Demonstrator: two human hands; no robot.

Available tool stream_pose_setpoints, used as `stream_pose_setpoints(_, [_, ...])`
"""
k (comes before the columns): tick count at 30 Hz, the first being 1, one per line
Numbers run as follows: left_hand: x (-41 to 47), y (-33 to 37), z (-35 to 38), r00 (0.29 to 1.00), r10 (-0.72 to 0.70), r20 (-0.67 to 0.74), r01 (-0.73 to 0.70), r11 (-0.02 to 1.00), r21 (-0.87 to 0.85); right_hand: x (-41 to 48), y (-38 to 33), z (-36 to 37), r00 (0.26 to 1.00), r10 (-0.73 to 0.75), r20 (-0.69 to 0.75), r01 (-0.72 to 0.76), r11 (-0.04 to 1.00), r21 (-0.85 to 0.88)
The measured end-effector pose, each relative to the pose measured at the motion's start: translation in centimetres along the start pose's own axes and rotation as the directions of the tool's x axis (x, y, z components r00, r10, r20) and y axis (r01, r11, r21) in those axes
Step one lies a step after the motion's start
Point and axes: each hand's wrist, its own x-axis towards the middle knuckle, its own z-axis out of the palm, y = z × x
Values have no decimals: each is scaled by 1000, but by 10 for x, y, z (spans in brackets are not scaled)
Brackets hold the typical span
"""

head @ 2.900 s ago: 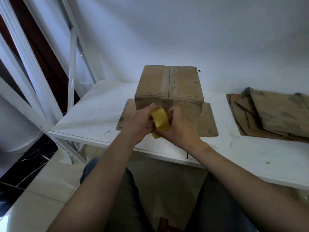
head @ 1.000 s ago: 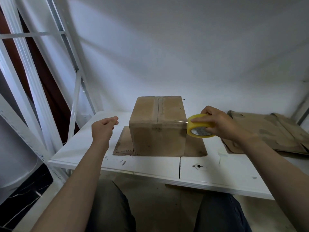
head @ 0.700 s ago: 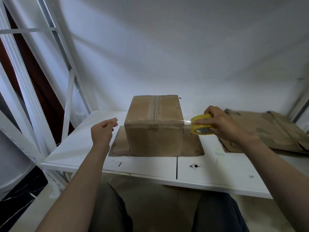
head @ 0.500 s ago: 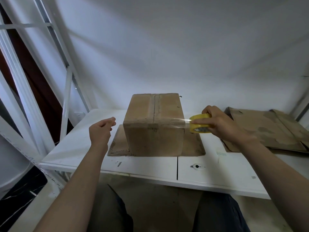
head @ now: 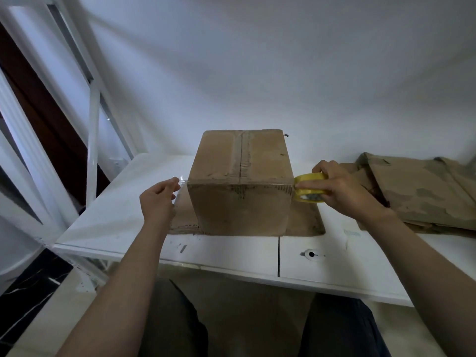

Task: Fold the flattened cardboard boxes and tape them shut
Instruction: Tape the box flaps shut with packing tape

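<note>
Two hands stretch one strip: my left hand pinches the clear tape just left of the folded box, standing on flat cardboard mid-table. My right hand grips the yellow tape roll at the box's right edge, beside stacked flattened boxes.

A closed brown cardboard box stands on a flat cardboard sheet on the white metal shelf; a clear tape strip spans its near top edge, from the left hand to the yellow tape roll in the right hand; a pile of flattened cardboard boxes lies farther right.
</note>
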Motion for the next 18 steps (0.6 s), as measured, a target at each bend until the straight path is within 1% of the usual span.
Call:
stream_pose_setpoints(10, [5,-13,30,1000,-12,12,12,999,-38,3,3,17,999,40,-33,-39,999,31])
stream_pose_setpoints(12, [5,-13,36,999,37,-20,-37,999,29,4,2,20,997,71,-41,-69,996,50])
stream_pose_setpoints(14, [5,-13,39,991,124,-43,-117,985,130,5,1,22,994,95,-45,-92,994,59])
stream_pose_setpoints(16, [5,-12,40,985,174,-23,-167,970,178,5,-1,23,993,108,-47,-106,993,55])
stream_pose_setpoints(18, [8,-12,41,984,176,29,-178,959,219,6,-1,23,992,115,-56,-112,993,48])
